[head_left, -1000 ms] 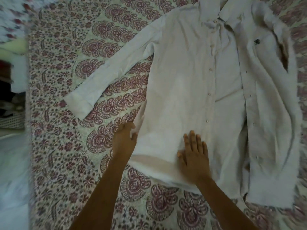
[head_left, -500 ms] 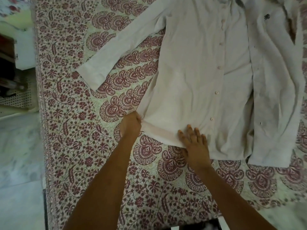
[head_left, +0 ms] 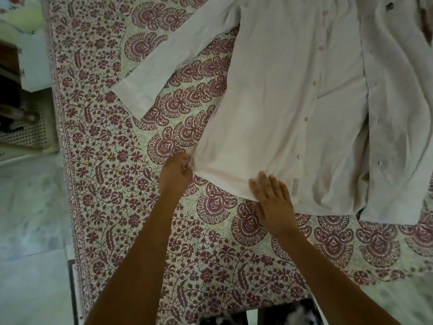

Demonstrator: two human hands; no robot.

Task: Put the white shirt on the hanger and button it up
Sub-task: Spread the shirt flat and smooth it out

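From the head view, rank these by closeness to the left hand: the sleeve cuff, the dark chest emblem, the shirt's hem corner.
Measured from the left hand:
1. Hem corner of the white shirt: pinched right at the fingers.
2. Sleeve cuff: up and to the left, lying flat on the patterned bedspread.
3. Dark chest emblem: far top right, near the frame's edge.

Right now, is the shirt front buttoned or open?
Open. The white shirt lies spread on the patterned bedspread; its button edge lies apart from the buttonhole edge.
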